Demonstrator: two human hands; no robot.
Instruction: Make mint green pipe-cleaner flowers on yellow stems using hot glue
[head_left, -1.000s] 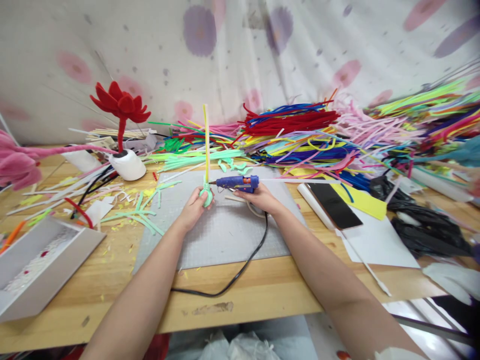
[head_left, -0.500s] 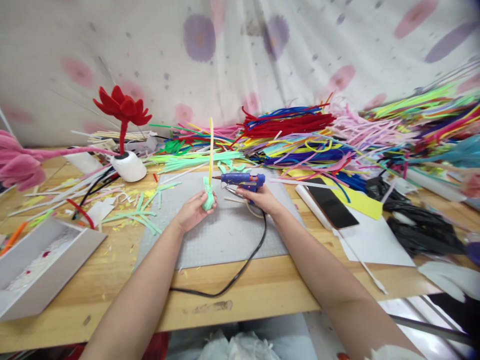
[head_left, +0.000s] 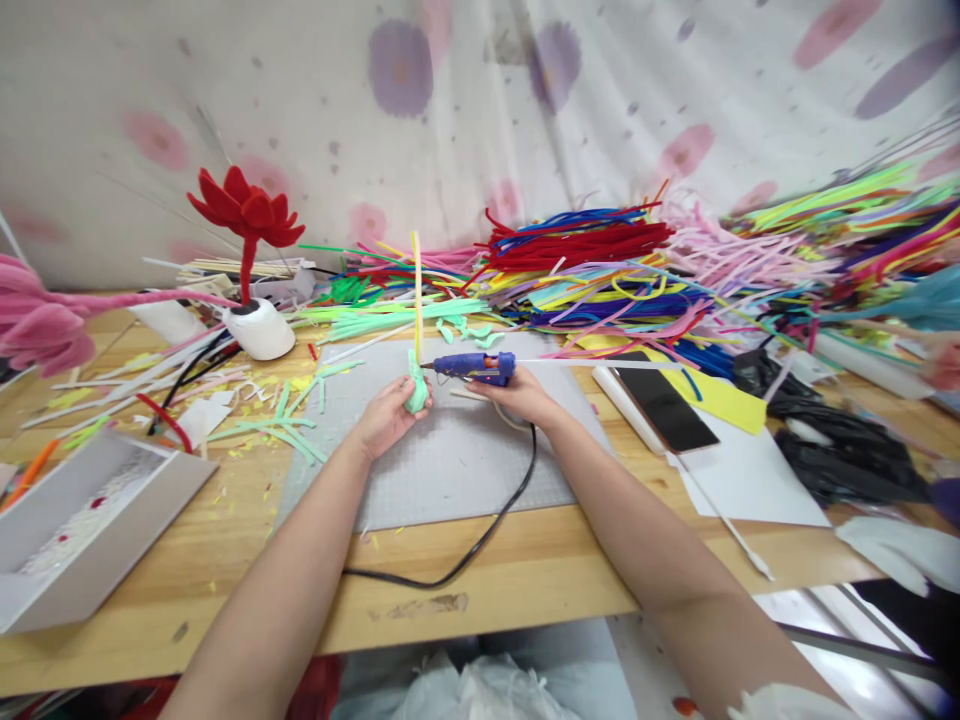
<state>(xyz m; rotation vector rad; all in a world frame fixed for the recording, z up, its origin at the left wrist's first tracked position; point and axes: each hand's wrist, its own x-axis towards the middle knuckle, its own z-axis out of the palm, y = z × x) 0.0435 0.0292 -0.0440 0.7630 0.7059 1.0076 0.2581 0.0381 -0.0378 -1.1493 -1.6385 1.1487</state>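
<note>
My left hand [head_left: 388, 418] pinches a mint-green fuzzy piece [head_left: 417, 392], which looks made of pipe cleaners, above the cutting mat. A pale yellow pipe cleaner [head_left: 418, 290] rises upright from its top. My right hand [head_left: 521, 395] is wrapped round a blue hot glue gun [head_left: 476, 367], held level with its nozzle pointing left. The nozzle tip is at the upper part of the green piece; whether it touches I cannot tell. A white glue stick [head_left: 551, 362] juts from the gun's back, and a black cord [head_left: 465, 560] trails from its handle.
Grey cutting mat [head_left: 465, 490] lies under my hands. Piles of coloured pipe cleaners [head_left: 577, 245] line the back. At left are a red flower [head_left: 246, 210] in a white pot [head_left: 259, 330] and a grey box [head_left: 112, 560]. A phone [head_left: 664, 405] and black plastic bag [head_left: 847, 460] lie right.
The glue gun has moved slightly left and down, and its nozzle now meets or nearly meets the green piece. My left hand has stayed almost in place.
</note>
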